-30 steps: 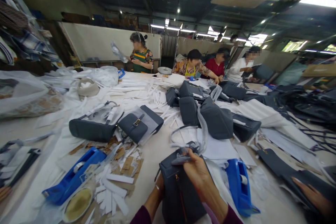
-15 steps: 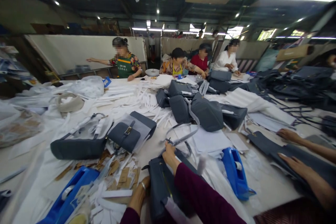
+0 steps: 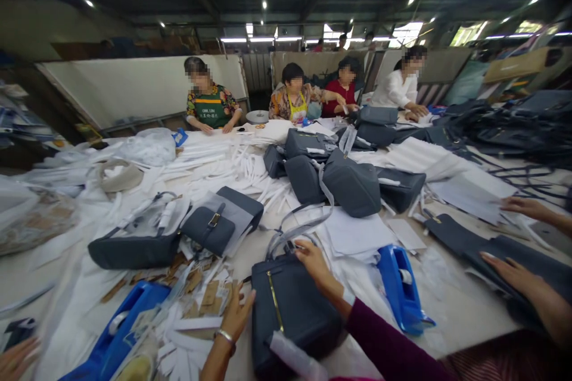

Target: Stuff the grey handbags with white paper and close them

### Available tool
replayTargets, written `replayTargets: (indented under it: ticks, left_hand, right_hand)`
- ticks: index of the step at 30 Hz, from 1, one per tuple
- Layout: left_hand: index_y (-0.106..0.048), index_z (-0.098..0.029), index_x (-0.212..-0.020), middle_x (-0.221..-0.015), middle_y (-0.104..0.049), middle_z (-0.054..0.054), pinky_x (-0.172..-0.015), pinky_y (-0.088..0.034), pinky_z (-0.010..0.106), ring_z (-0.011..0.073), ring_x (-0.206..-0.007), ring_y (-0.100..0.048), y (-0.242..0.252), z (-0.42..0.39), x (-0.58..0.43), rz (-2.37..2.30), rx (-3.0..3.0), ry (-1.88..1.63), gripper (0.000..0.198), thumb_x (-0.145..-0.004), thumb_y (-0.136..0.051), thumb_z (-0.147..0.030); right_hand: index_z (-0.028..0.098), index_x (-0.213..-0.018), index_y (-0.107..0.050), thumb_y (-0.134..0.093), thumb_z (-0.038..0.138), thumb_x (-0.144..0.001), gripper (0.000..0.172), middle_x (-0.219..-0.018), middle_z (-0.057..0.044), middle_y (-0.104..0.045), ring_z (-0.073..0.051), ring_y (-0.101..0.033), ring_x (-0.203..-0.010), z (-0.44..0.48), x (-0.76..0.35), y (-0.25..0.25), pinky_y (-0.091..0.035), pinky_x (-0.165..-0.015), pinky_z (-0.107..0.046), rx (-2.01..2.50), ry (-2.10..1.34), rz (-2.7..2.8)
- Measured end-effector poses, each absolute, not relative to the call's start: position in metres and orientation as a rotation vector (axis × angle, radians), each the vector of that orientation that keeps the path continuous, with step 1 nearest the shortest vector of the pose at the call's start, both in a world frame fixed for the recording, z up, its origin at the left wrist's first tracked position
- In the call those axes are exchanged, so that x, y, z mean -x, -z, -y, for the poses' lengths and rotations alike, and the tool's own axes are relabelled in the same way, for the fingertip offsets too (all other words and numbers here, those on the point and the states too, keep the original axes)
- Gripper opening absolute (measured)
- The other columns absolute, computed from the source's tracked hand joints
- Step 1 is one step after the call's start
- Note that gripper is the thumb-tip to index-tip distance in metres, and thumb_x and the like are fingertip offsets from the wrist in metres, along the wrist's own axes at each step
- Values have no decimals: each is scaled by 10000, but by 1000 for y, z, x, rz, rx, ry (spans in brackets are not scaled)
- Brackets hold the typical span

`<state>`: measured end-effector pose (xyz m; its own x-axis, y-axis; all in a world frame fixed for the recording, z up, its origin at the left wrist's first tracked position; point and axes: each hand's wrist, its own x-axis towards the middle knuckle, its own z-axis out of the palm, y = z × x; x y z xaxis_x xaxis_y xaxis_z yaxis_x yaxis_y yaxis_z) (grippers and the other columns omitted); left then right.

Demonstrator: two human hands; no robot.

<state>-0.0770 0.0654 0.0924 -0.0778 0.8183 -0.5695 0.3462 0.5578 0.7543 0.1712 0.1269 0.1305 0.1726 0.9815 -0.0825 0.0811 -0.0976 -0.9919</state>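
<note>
A dark blue-grey handbag [image 3: 308, 303] with a gold zipper stands in front of me, a clear plastic wrap [image 3: 295, 358] hanging from its zipper end. At its top edge my right hand [image 3: 316, 265] has its fingers closed on the grey strap [image 3: 286, 244] near a small buckle. My left hand [image 3: 235, 314], with a bracelet at the wrist, is open beside the bag's left side, fingers apart. Left of it lie brown card pieces and white paper strips [image 3: 196, 324]. A blue tape dispenser [image 3: 118, 330] rests further left.
Another blue tape dispenser [image 3: 401, 289] stands at right. Beyond are a buckled bag [image 3: 210, 226], an open bag [image 3: 134, 250] and a heap of bags [image 3: 351, 181]. A neighbour's hands [image 3: 513, 274] work on a flat dark piece; another person's hand [image 3: 20, 360] shows lower left. Several people sit across.
The handbag has turned more upright, showing its zipper face. My left hand has come off its side and opened. My right hand has shifted right along the top. A neighbour's hand reached toward white sheets.
</note>
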Motion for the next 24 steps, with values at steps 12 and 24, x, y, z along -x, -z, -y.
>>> replayTargets:
  ticks: [12,24]
  left_hand:
    - [-316,-110,-1400,-1462,-384,160,-1154,-230,378,251,-1366,-332,-85,-63,51,-1618,-1357,-608,826,-607,-547,-110]
    - [-501,-112,-1267,-1228,-546,162,-1015,-401,413,263,-1158,-528,-145,-121,6,-1761,-1947,-405,514,-757,-510,-174]
  right_hand:
    - [166,-945,-615,-457,561,-777,457,-931,-90,-659,-249,-604,-915,-34,-235,-84,-457,-827,-372,1619,-1455,1026]
    - [134,-827,-678,-623,119,-520,313,-787,-57,-648,-231,-600,-764,-126,-279,-53,-443,-700,-317,1803,-1187,1327]
